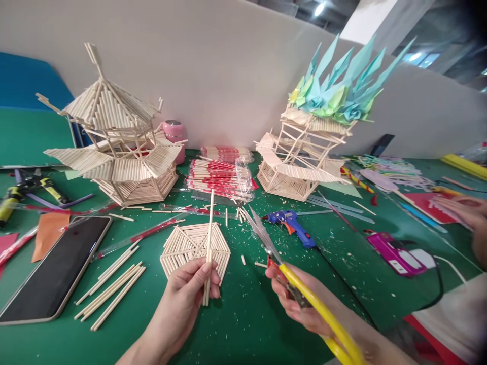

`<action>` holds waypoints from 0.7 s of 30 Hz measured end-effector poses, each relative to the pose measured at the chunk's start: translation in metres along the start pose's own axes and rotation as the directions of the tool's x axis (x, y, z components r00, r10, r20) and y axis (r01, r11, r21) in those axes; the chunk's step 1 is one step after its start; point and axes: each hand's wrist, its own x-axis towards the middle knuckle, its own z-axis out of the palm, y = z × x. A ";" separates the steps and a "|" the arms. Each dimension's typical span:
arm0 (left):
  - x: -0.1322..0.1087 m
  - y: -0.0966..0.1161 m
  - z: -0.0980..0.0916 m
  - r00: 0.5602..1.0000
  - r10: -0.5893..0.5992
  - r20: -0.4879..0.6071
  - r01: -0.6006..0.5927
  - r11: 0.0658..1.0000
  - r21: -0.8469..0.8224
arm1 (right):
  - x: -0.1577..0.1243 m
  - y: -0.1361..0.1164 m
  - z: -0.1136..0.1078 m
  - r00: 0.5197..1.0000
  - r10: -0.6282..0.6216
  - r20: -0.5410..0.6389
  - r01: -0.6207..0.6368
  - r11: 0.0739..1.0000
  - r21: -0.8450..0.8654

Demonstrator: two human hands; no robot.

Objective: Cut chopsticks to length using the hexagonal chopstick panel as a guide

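Observation:
My left hand [192, 284] is closed on thin wooden sticks [211, 218], held upright between thumb and fingers; one stands taller than the rest. Behind and below them, a flat many-sided panel of glued sticks [177, 251] lies on the green table. In my right hand [300, 299] are scissors with yellow handles [321, 299], their blades pointing up and away, apart from the sticks. A blue glue gun [294, 228] rests just beyond the scissors. Loose sticks [112, 289] lie to the left of my left hand.
Stick-built pavilions stand at the back left [114, 137] and back right [304, 147], the latter topped with folded paper [342, 86]. Packed sticks [218, 177] lie between them. A phone [53, 268] is at left, a purple power strip [397, 253] and another person's hand [462, 203] at right.

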 end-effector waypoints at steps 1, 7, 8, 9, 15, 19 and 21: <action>0.000 0.001 0.000 1.000 0.007 -0.004 -0.007 1.000 0.006 | 0.003 -0.001 0.005 0.999 -0.034 -0.015 0.033 0.998 -0.051; -0.002 0.003 -0.001 0.998 0.056 0.002 -0.056 0.995 0.088 | 0.004 -0.015 0.018 0.959 -0.249 -0.133 0.150 0.848 -0.509; -0.002 0.003 -0.001 0.998 0.059 0.008 -0.060 0.992 0.108 | 0.003 -0.015 0.018 0.957 -0.264 -0.121 0.157 0.820 -0.551; -0.002 0.003 -0.002 0.998 0.061 0.015 -0.062 0.990 0.130 | 0.002 -0.014 0.017 0.956 -0.273 -0.109 0.162 0.799 -0.578; -0.002 0.000 -0.002 0.992 0.076 0.100 -0.100 0.960 0.262 | -0.002 -0.007 0.017 0.960 -0.272 -0.062 0.187 0.795 -0.578; -0.002 0.001 0.002 0.992 0.067 0.104 -0.099 0.932 0.349 | -0.002 -0.010 0.018 0.959 -0.275 -0.062 0.187 0.785 -0.591; -0.002 0.002 0.003 0.993 0.059 0.099 -0.092 0.924 0.371 | -0.001 -0.012 0.019 0.959 -0.277 -0.053 0.195 0.788 -0.584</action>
